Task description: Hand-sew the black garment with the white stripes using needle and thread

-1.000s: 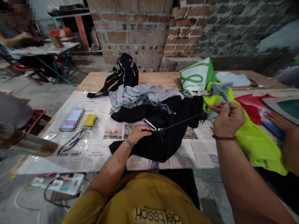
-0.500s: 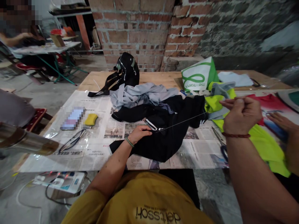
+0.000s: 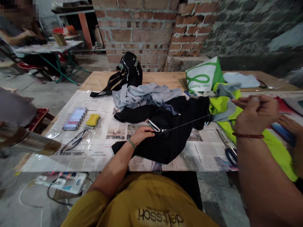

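Observation:
A black garment [image 3: 165, 146] with white stripes and white lettering lies crumpled on the newspaper in front of me. My left hand [image 3: 142, 135] pinches its fabric beside the stripes. From that spot a thin white thread [image 3: 184, 124] stretches tight up to the right. At its far end my right hand [image 3: 257, 112] is raised over the yellow-green cloth, fingertips pressed together on the thread. Whether a needle is between those fingers is too small to tell. Scissors [image 3: 227, 148] with dark handles lie left of my right forearm.
Newspaper [image 3: 94, 157] covers the table. Grey cloth [image 3: 146, 96], a black bag [image 3: 131, 69] and a green-white bag [image 3: 204, 75] stand behind the garment. Left are a phone [image 3: 75, 118], yellow sponge [image 3: 93, 119], glasses [image 3: 74, 142] and tumbler [image 3: 35, 142]. Another person's hand [image 3: 290, 124] is at far right.
My right hand has moved further right, drawing the thread with it. My left hand stays on the black garment. The scissors show more fully now.

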`<action>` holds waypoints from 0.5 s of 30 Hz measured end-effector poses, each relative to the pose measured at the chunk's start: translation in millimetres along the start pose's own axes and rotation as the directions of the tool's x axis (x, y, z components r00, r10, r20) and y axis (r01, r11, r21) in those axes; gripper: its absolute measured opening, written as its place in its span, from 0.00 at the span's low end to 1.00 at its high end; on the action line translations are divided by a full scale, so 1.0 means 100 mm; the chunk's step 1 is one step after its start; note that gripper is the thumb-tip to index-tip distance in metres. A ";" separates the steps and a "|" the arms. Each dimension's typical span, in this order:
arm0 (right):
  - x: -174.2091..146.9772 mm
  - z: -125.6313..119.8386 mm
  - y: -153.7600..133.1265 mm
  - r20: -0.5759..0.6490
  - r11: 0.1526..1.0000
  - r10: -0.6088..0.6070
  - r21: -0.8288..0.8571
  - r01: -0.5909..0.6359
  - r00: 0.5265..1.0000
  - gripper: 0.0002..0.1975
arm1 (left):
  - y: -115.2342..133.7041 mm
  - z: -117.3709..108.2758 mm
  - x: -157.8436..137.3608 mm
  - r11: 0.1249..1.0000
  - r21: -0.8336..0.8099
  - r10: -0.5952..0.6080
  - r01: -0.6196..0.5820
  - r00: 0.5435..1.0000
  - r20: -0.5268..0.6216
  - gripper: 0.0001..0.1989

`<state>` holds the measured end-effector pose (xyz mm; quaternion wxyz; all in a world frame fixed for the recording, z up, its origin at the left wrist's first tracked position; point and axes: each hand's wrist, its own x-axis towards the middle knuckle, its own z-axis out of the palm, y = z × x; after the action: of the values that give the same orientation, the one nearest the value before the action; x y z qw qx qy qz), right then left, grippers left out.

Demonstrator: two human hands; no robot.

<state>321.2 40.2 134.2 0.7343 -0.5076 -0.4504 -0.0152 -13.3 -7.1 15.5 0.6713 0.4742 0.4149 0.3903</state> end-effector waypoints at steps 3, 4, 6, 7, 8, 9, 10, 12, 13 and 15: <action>-0.01 -0.01 -0.01 0.007 1.000 -0.007 -0.022 0.007 1.000 0.04 | -0.01 0.00 0.00 1.000 -0.001 0.010 -0.010 1.000 0.002 0.08; -0.02 -0.01 -0.01 0.010 1.000 -0.010 -0.030 0.010 1.000 0.04 | -0.01 0.00 0.01 1.000 0.000 0.014 -0.014 1.000 0.001 0.08; -0.03 -0.01 0.00 0.027 0.999 -0.009 -0.044 0.010 1.000 0.05 | -0.01 -0.01 0.01 1.000 -0.001 0.014 -0.014 1.000 0.000 0.08; -0.03 -0.01 0.01 0.032 0.999 -0.006 -0.046 0.007 0.999 0.05 | -0.01 -0.01 0.01 1.000 -0.003 0.010 -0.010 1.000 0.000 0.08; -0.03 -0.01 0.03 0.032 0.999 -0.005 -0.047 0.006 0.999 0.05 | -0.02 -0.01 0.01 1.000 -0.006 0.007 -0.007 1.000 -0.001 0.08; -0.02 -0.01 0.04 0.032 0.999 -0.008 -0.046 0.009 0.999 0.05 | -0.02 -0.01 0.02 1.000 -0.009 0.003 -0.003 1.000 -0.001 0.08; -0.01 -0.02 0.07 0.028 0.999 -0.014 -0.042 0.015 1.000 0.05 | -0.02 -0.01 0.02 1.000 -0.009 0.001 -0.001 1.000 -0.001 0.08; 0.01 -0.02 0.10 0.016 0.999 -0.030 -0.034 0.031 0.999 0.05 | -0.03 -0.01 0.03 1.000 -0.004 0.004 -0.004 1.000 -0.007 0.08; 0.01 -0.02 0.11 0.011 0.999 -0.035 -0.032 0.035 0.999 0.05 | -0.03 -0.01 0.03 1.000 -0.003 0.004 -0.004 1.000 -0.012 0.08; -0.06 -0.02 0.08 0.030 0.999 -0.017 -0.045 0.018 0.999 0.06 | -0.04 -0.01 0.03 1.000 -0.004 0.001 -0.001 1.000 -0.024 0.07</action>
<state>322.8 40.4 123.8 0.7158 -0.5202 -0.4652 -0.0244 -12.8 -4.5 10.6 0.6671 0.4685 0.4217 0.3971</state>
